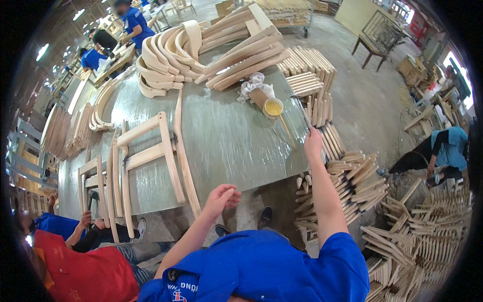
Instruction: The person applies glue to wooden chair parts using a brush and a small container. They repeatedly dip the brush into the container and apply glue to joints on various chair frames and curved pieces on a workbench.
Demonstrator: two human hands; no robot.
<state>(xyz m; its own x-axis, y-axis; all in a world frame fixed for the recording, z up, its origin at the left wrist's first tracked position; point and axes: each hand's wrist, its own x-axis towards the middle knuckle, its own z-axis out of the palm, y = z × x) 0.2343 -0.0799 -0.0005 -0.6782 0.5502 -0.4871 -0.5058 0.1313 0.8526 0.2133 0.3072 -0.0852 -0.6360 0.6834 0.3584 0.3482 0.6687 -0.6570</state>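
My right hand (313, 142) reaches over the right edge of the grey-topped table (226, 136) and grips a thin stick-like tool (302, 111) that points up and away. Just left of it stands a small cup of yellow glue (273, 107) with a stick leaning in it. My left hand (222, 197) hovers at the table's near edge with loosely curled fingers and nothing in it. It is close to the long leg of a pale wooden chair frame (151, 153) lying flat on the table.
Curved wooden parts (166, 55) and long rails (246, 50) are heaped at the table's far end beside a white rag (254, 83). Short slats (312, 75) are stacked on the right and piled on the floor (352, 183). A person in red (75, 274) works at lower left; another crouches at right (443, 151).
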